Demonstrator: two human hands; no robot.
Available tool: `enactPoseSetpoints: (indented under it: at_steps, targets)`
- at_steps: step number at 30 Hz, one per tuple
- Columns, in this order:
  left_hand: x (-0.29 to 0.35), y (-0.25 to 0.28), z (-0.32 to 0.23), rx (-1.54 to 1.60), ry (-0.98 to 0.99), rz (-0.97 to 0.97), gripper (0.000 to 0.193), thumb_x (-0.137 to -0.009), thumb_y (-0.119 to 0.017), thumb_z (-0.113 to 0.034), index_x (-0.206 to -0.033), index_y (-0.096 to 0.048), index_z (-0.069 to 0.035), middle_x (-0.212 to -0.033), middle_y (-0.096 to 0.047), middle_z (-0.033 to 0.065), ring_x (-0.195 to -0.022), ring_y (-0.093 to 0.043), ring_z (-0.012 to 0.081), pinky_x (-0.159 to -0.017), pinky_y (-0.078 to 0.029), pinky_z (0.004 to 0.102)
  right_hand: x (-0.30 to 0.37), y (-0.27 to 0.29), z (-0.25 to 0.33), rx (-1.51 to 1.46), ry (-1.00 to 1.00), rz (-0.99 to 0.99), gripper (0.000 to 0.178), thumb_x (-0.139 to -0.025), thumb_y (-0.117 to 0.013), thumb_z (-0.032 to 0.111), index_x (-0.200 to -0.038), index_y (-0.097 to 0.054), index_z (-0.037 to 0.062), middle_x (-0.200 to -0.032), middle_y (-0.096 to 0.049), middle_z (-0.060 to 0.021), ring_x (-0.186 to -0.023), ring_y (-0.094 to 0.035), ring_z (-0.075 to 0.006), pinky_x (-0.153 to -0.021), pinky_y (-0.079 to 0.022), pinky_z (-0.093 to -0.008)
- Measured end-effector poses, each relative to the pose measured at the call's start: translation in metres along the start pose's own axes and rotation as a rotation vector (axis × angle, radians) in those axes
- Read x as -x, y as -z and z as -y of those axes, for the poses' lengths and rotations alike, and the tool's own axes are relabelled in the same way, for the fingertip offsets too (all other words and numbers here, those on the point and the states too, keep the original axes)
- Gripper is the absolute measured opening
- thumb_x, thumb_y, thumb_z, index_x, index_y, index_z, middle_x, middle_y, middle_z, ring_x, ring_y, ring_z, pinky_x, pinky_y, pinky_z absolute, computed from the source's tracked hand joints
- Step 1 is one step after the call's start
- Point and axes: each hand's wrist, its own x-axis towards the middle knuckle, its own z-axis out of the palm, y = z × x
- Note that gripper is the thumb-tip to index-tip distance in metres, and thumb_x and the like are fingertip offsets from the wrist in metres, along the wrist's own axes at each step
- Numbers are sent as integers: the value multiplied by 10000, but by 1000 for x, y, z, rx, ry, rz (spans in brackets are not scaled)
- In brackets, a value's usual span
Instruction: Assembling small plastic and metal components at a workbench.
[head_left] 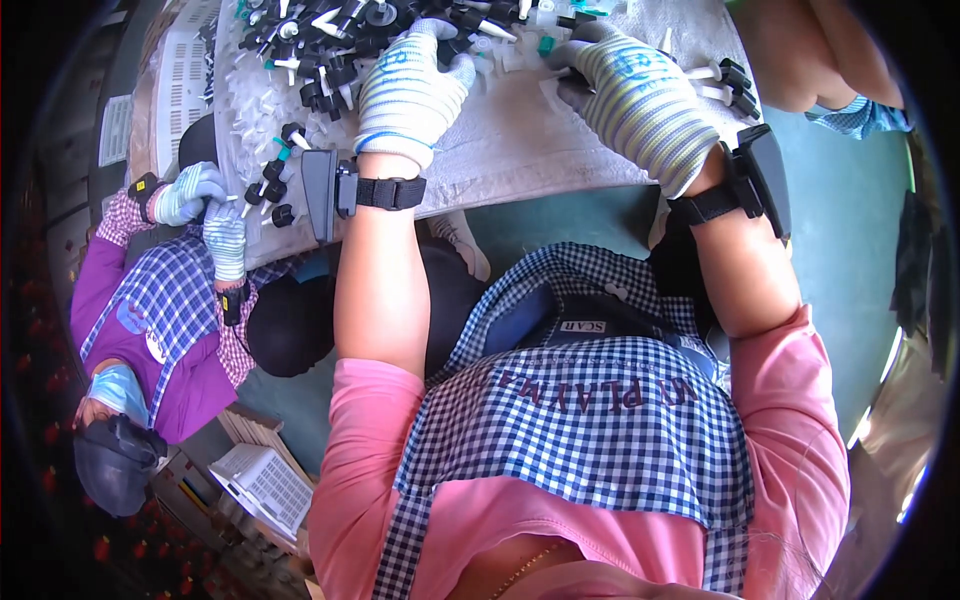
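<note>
My hands wear white gloves with thin stripes and grey fingertips. Over the near edge of a heap of black pump heads, the fingers of my left hand curl with the thumb apart from them. A black part shows between finger and thumb, but whether it is gripped is unclear. Farther right, my right hand is bent closed above the table. Something dark shows between its thumb and fingers, too hidden to name. Near its wrist lie black pump heads with white spouts.
Translucent small parts spread along the left of the pale-covered table. A few black parts lie near its left corner. A co-worker in a purple sleeve works at left with gloved hands. Another person's bare arm shows at upper right.
</note>
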Motion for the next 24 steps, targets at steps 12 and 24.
enactPoseSetpoints:
  at_steps: [12, 24]
  targets:
    - [14, 8, -23, 954, -18, 146, 356, -876, -738, -38, -1207, -609, -4, -1033, -695, 67, -895, -655, 110, -825, -541, 240, -10, -10, 23, -1070, -299, 118, 473, -990, -609, 395, -1338, -576, 77, -872, -688, -35, -769, -637, -84, -677, -516, -239]
    - [24, 13, -1, 126, -61, 139, 335, -773, -763, -210, -1080, -717, -83, -1035, -705, 194, -948, -679, 358, -856, -533, 444, -11, -8, 24, -1172, -358, 206, 408, -965, -644, 420, -1168, -667, 67, -876, -676, -5, -756, -604, -65, -704, -501, -227]
